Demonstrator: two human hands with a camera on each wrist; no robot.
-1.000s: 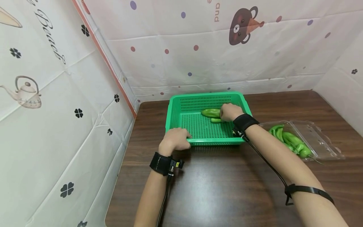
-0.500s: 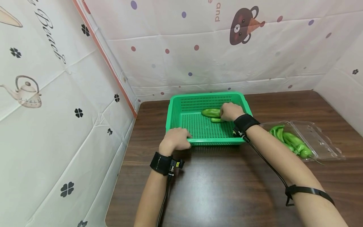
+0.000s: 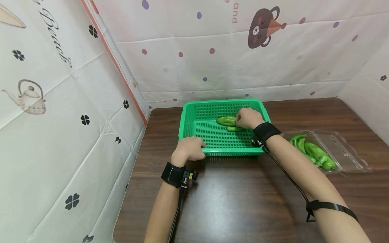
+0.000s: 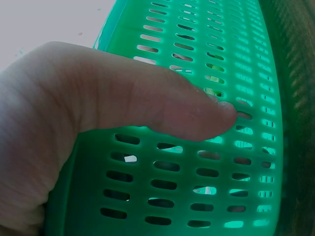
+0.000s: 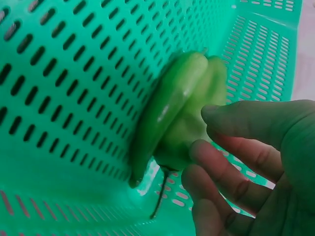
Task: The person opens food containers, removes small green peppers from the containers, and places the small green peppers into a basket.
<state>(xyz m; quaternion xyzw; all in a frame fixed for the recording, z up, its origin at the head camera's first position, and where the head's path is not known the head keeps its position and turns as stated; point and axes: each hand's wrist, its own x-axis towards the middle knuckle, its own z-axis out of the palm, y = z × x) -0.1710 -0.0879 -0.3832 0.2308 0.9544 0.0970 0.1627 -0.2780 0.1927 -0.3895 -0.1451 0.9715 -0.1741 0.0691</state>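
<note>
Peppers point(image 3: 228, 122) lie left-right in our basket point(image 3: 194, 118); right grip point(image 3: 247, 118) relaxed beside them, left grip point(image 3: 186, 151) clasping the near rim.

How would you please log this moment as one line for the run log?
left hand: grips basket near rim | right hand: fingers loosely curled at peppers in basket | more peppers: clear tray on table

Two peppers point(image 3: 228, 122) lie in the basket point(image 3: 194, 133), just left of the right hand point(image 3: 248, 118). The left hand point(image 3: 187, 150) sits on its near rim. A clear box point(image 3: 340, 148) of peppers stands on the surface point(image 3: 243, 202), right of the right hand.
</note>
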